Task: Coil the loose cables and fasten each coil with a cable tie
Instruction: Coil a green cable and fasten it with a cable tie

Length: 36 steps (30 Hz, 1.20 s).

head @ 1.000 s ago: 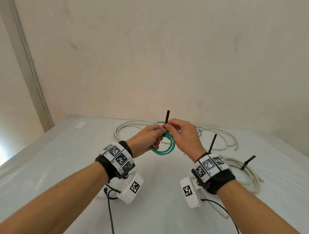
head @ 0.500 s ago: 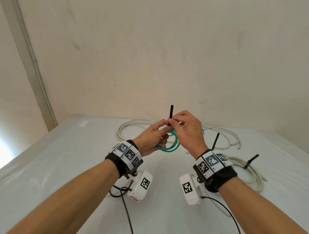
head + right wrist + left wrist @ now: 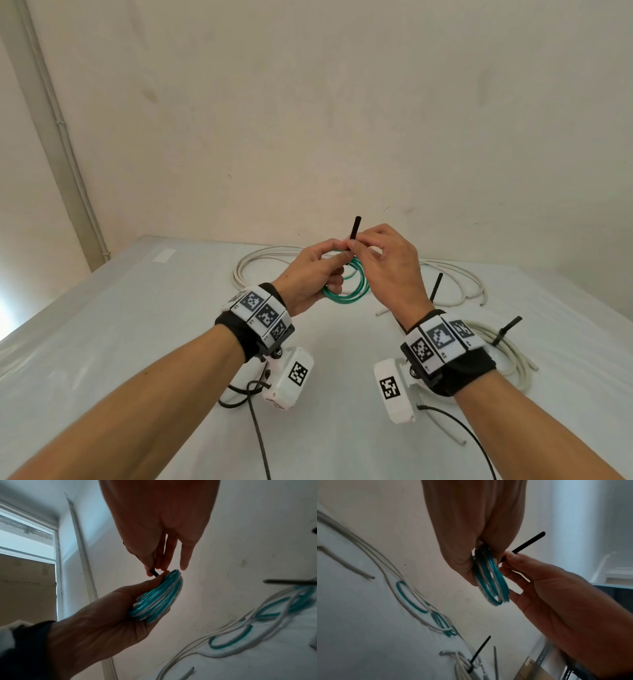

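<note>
Above the middle of the tabletop (image 3: 144, 342), both hands are raised and meet around a small green cable coil (image 3: 349, 291). The left hand (image 3: 308, 277) has its fingers curled round the coil's upper part, so the loops hang down from its grip; in the left wrist view the coil (image 3: 491, 577) shows teal and pale turns lying side by side, and in the right wrist view the same bundle (image 3: 157, 601) rests across the left palm. The right hand (image 3: 390, 270) pinches a black cable tie (image 3: 355, 230) between thumb and fingertips right at the top of the coil, with the tie's free end sticking up above both hands. The remaining right fingers are loosely extended.

Toward the far edge of the tabletop lies a loose white cable (image 3: 274, 260) in wide open loops, with a loose green cable (image 3: 409, 599) tangled among its strands. Near the right edge sits a white cable coil (image 3: 507, 346) already bound by a second black tie (image 3: 507, 329) whose tail points upward. Another black tie tail (image 3: 435, 286) rises just behind the right wrist; what it fastens is hidden. A white cable end (image 3: 188, 672) lies on the tabletop near the hands.
</note>
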Motion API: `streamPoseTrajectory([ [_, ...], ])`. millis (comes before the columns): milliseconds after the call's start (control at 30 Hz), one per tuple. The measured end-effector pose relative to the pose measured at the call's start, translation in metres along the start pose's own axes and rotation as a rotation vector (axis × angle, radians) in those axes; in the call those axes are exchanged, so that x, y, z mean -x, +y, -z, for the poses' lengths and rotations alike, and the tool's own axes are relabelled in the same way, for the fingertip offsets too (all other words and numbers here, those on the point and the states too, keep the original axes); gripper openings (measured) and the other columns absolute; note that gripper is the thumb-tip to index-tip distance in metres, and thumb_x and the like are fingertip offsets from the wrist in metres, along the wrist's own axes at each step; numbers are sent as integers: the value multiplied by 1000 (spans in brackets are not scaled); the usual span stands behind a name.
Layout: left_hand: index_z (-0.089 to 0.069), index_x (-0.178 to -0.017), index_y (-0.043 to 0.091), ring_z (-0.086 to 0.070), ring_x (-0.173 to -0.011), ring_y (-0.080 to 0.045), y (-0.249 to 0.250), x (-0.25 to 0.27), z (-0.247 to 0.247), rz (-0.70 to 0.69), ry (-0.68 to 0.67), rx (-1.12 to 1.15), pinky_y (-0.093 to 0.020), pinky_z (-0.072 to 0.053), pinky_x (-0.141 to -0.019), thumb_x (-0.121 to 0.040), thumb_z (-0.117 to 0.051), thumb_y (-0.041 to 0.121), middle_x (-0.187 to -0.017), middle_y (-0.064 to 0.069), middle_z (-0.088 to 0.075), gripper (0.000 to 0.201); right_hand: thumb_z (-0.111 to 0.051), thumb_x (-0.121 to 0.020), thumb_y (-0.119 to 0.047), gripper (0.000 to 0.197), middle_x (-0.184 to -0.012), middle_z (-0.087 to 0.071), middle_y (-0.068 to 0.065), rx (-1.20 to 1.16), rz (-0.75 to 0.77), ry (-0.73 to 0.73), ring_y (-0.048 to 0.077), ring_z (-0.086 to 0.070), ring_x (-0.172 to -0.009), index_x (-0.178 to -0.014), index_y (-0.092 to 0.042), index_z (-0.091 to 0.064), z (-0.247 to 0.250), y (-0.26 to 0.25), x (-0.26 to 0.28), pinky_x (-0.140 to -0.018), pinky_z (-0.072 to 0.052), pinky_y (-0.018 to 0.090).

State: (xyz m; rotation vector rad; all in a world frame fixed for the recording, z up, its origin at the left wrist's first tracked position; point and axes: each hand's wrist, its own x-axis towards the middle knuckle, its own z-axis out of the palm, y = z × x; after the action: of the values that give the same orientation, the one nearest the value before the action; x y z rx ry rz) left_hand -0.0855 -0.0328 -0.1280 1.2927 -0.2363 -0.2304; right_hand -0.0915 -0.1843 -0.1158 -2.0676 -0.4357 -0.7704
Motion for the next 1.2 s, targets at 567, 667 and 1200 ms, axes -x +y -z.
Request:
streamPoseTrajectory([
  [567,-64,-113,5,-68,-77,-20,-15,-4,-11,47,108,-725,-37,-58,-76,-108,-43,25,-87,-5,-63,29,-64,-97,-5,19,-86,-78,13,-97,-511,-185,20,-77,-81,-110,-5,-78,14,25,19,-64,-65,31],
  [667,-66,-103,5,-73,-70,-12,-18,-5,-12,6,95,-918,-30,-55,-70,-108,-43,25,-89,-12,-77,31,-63,-97,-5,20,-85,-77,12,-69,-503,-216,19,-76,-78,-110,-7,-78,19,30,24,-61,-63,26],
  [1200,-64,-117,1,-76,-99,-32,-3,-1,-47,201,-110,-434,-39,-62,-78,-105,-44,54,-103,-20,-78,58,-58,-103,-4,11,-94,-75,20,-374,-721,-99,26,-75,-84,-110,4,-62,91,42,15,-56,-57,22],
])
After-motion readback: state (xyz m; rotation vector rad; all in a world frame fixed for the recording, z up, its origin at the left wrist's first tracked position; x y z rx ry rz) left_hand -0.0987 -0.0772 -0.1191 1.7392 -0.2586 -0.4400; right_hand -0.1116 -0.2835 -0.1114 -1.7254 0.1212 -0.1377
